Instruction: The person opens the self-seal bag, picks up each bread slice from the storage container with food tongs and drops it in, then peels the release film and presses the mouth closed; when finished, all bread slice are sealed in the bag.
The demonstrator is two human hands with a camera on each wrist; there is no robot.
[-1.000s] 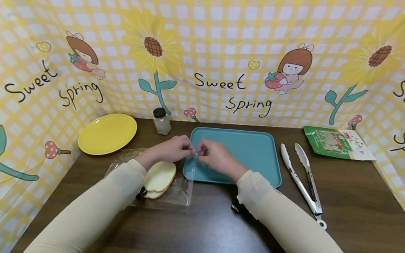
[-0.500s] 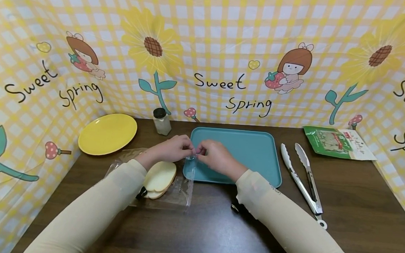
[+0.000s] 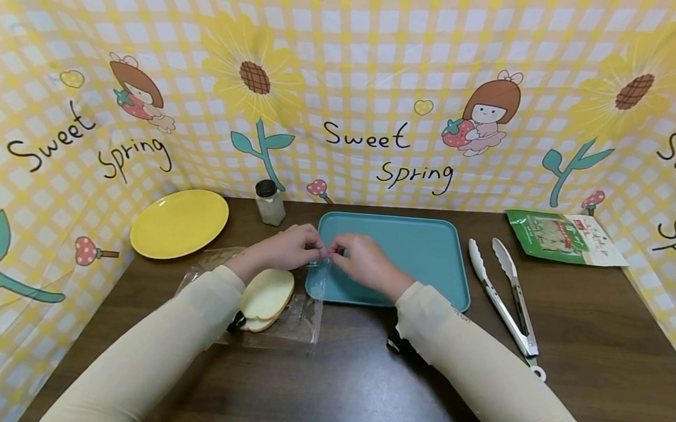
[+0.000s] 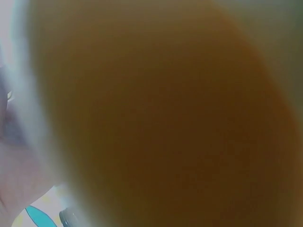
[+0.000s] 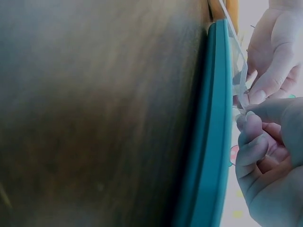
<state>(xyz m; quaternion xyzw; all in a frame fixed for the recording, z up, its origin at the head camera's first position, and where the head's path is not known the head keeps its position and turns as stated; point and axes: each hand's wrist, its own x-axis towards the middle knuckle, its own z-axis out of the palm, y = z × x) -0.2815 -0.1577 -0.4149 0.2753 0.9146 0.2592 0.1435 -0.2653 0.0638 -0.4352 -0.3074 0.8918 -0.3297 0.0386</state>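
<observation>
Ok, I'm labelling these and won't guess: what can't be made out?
Head: part of the clear bag, hidden by the left sleeve.
Head: whether the bag is torn between left hand and right hand; too small.
Head: what the small dark object by the right sleeve is; too small.
Left wrist: most of the scene, behind a blurred brown shape.
Right wrist: the right hand's rear, cut off by the right edge.

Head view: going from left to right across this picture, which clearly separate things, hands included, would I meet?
Yellow plate → bread slices → right hand → metal tongs → green-and-white packet.
</observation>
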